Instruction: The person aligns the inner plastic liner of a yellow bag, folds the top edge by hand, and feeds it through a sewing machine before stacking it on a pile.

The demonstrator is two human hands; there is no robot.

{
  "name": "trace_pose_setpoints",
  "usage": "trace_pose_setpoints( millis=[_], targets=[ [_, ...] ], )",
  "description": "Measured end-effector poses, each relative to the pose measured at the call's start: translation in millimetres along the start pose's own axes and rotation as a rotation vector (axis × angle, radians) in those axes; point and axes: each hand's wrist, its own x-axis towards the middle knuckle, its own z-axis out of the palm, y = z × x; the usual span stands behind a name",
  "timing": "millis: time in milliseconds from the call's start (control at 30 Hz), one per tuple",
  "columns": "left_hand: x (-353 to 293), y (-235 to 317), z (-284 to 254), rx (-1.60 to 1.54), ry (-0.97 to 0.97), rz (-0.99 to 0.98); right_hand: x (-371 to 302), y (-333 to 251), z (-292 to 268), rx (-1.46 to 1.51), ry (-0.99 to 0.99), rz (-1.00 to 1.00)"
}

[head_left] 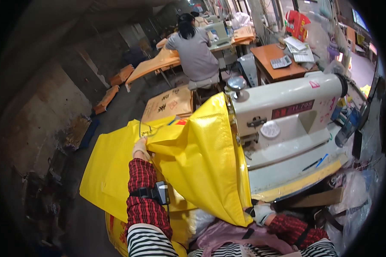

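A large glossy yellow woven plastic bag is spread upright between my hands, left of a white sewing machine. My left hand, in a pale glove, is closed on the bag's left part. At the lower right, my right hand, also gloved, grips the bag's bottom corner by the table's front edge. Its fingertips are partly hidden. The bag's right edge runs up beside the machine's needle end. Behind my left hand lie more flat yellow bags.
A blue pen lies on the sewing table. Beyond are a stack of brown printed sacks, a wooden desk with a calculator, and a seated person in grey at another machine. Clear plastic bunches at right.
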Motion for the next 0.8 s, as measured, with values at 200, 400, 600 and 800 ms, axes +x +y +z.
trace_pose_setpoints(
  millis=[200, 400, 600, 800],
  targets=[
    [-3.5, 68.5, -10.7, -0.668, -0.395, 0.471, 39.1, 37.3, 21.3, -0.558, -0.203, -0.122],
    [-159.2, 83.2, -142.5, -0.635, -0.065, 1.184, 94.2, -23.7, -33.1, -0.833, -0.117, -0.168],
    [-135.4, -35.8, -202.2, -0.522, 0.200, 0.891, 121.2, -34.1, -21.8, -0.305, 0.016, -0.129],
    [-61.4, -166.7, -211.5, -0.788, 0.360, 0.404, 127.2, -43.7, 10.1, -0.523, -0.052, -0.293]
  ],
)
